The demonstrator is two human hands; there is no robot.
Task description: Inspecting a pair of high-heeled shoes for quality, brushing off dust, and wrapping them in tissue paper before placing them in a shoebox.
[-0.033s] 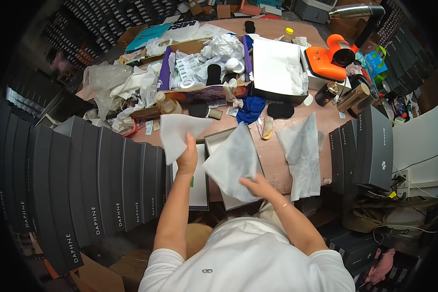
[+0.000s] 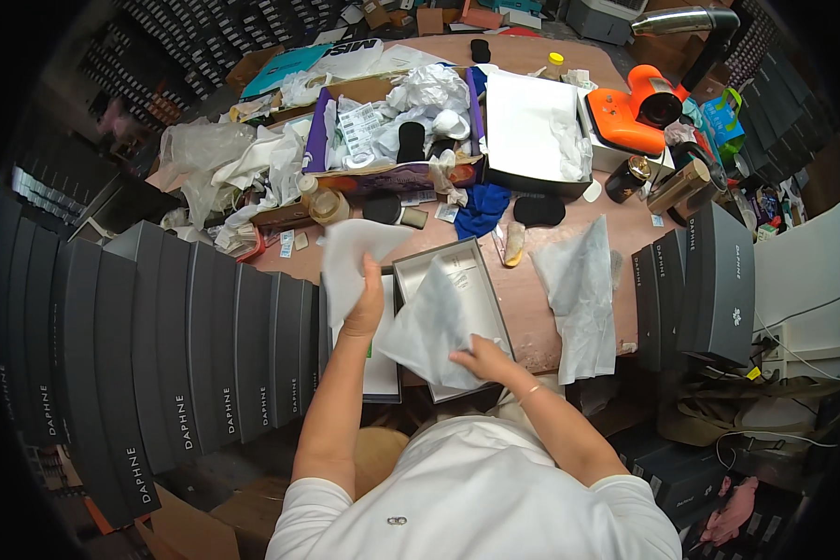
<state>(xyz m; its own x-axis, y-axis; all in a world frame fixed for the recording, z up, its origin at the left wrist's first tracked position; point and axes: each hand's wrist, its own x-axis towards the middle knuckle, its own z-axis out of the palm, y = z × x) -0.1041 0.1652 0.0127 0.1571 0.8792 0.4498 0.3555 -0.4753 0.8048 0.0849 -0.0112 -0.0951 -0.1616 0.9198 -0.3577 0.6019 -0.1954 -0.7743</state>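
Observation:
My left hand [image 2: 366, 306] is closed on a white foam-like sheet [image 2: 350, 263], which stands up and flares out past the fingers. My right hand [image 2: 484, 358] pinches the right edge of a thin white wrapping sheet [image 2: 427, 322], slightly see-through and greyish in the middle. This second sheet hangs over an open grey shoebox [image 2: 483, 277] with a pale inside, hiding part of it. Beside the box, under my left forearm, lies another shallow grey box part [image 2: 379, 375] with a white inside. A crumpled white sheet [image 2: 579, 294] lies on the table to the right.
Dark grey shoeboxes [image 2: 196, 345] stand in a row at left, with more [image 2: 714, 285] at right. Behind are a purple carton [image 2: 392, 175] of paper scraps, a white box lid [image 2: 532, 121], a blue cloth [image 2: 483, 210], black pads [image 2: 539, 211] and an orange device [image 2: 625, 121].
Both hands have shifted slightly: the left one to the right, the right one a little left. The thin sheet has moved left and down, uncovering more of the shoebox's far end.

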